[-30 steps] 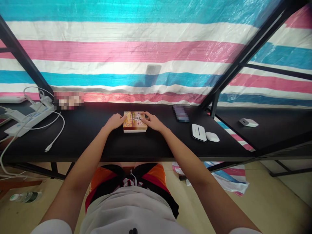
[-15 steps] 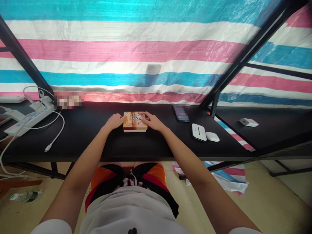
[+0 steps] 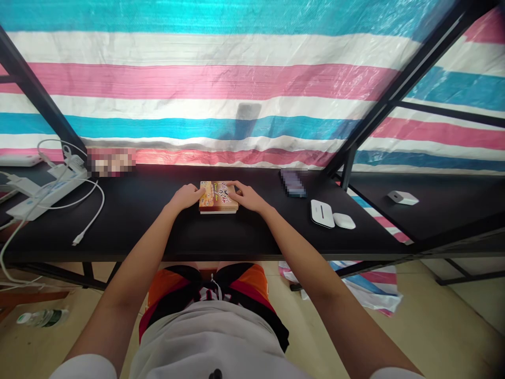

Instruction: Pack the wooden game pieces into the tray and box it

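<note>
A small, flat printed box [image 3: 215, 198] in yellow, orange and brown, with lettering on top and a pale lower front edge, lies on the black desk [image 3: 221, 237]. My left hand [image 3: 186, 197] grips its left side, the thumb resting on the top edge. On the right side, my right hand [image 3: 249, 198] holds it with the thumb at the top face and the index finger along the far corner. The other fingers of both hands are partly hidden behind or beside the box.
Left: a white power strip [image 3: 51, 190] with cables, beside a blurred item [image 3: 112, 161]. Right: a phone-like blurred item [image 3: 292, 182], a white flat device [image 3: 322, 213], a white rounded case [image 3: 344, 221]. Metal posts flank the desk; a striped sheet [image 3: 221, 81] hangs behind.
</note>
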Available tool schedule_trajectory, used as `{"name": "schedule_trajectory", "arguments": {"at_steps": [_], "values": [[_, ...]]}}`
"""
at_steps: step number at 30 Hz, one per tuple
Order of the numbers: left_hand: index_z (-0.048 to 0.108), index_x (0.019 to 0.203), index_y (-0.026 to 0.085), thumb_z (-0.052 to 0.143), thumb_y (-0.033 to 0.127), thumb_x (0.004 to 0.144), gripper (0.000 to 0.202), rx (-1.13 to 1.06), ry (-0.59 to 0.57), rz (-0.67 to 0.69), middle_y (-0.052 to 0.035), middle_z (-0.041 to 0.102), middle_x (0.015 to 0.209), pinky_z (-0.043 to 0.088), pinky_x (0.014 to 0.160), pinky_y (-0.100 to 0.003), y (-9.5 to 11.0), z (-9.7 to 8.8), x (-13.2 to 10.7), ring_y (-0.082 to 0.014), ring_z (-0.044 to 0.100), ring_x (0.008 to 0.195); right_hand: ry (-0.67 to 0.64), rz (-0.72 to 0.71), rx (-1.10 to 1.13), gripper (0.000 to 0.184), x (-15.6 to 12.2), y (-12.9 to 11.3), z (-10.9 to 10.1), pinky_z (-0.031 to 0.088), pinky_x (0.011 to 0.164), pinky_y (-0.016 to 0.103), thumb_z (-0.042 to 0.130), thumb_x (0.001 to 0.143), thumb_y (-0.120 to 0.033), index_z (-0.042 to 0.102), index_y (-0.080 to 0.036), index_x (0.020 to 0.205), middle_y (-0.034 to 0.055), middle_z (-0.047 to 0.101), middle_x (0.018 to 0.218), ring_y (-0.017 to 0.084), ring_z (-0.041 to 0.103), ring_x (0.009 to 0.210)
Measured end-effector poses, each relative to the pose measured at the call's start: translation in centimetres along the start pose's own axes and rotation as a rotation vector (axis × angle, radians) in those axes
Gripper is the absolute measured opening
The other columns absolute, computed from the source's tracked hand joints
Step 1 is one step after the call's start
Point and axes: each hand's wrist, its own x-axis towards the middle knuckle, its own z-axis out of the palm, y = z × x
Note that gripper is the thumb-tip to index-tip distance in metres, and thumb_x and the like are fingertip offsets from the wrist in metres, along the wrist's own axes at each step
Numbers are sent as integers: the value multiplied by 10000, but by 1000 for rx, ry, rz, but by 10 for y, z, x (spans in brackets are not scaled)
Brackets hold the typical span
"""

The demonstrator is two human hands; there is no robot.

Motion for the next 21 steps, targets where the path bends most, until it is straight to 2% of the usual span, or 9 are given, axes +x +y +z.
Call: {"name": "schedule_trajectory", "arguments": {"at_steps": [6, 21], "values": [[615, 604, 157, 372, 500, 848, 486, 19, -1, 3, -117, 633, 653, 317, 509, -269, 0, 0, 0, -210, 564, 582, -16, 11, 11, 453, 0, -1, -1, 395, 652, 281, 496, 859, -459, 529, -215, 1239, -17, 648, 651, 158, 559, 606], [677, 709, 149, 361, 512, 846, 500, 80, -27, -23, -147, 683, 758, 375, 551, -276, 3, 0, 0, -255, 628, 686, -40, -15, -61, 468, -1, -1, -1, 357, 626, 260, 494, 853, -443, 530, -196, 1249, -40, 582, 592, 140, 510, 578]]}}
